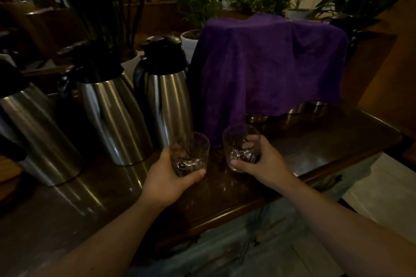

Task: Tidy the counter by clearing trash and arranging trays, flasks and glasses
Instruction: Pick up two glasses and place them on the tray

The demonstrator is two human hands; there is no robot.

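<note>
You hold one glass in each hand: your left hand [167, 177] wraps the left glass [189, 153], your right hand [262, 162] the right glass [242, 146]. Both stand upright, close together. Flasks [166, 96] crowd the left, a purple cloth [267, 63] stands just behind. The worktop [326, 148] is open on the right, up to its near edge.

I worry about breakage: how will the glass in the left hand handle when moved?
The glass looks clear and thin-walled, so probably fragile. The left hand wraps it alone, so likely light. Smooth sides may slip; its short, wide shape should resist tipping on the counter.
</note>
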